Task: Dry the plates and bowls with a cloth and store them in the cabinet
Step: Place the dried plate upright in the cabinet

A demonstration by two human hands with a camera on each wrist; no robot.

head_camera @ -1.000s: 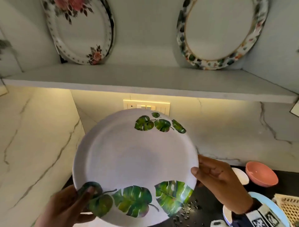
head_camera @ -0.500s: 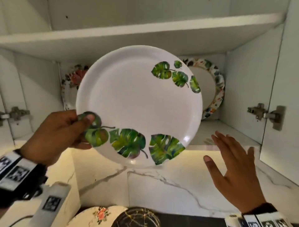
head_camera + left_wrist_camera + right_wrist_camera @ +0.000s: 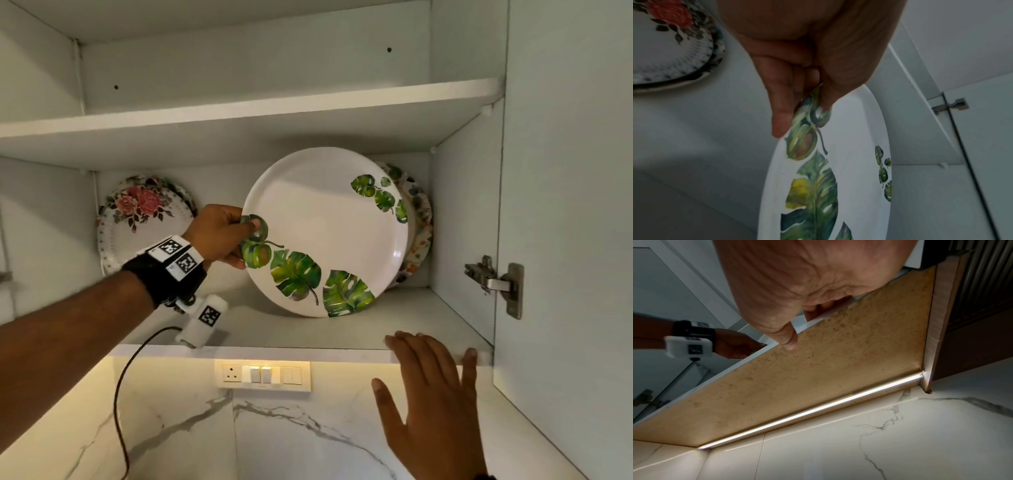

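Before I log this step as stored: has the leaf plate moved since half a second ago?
Yes. The leaf plate, pinched by the left hand, has gone back and right into the cabinet, now standing on the lower shelf before the colourful-rimmed plate.

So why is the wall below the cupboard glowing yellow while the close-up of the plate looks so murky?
Right wrist view: a bright light strip under the cabinet washes the marble wall warm. Head view: same glow, plus a small glare spot on the white leaf-printed plate. Left wrist view: dim, greyish, soft, since the cabinet interior is unlit.

White plate point(image 3: 322, 226) with green leaves; red-rose plate point(image 3: 137, 219); perhaps floral-rimmed third plate point(image 3: 419, 219).
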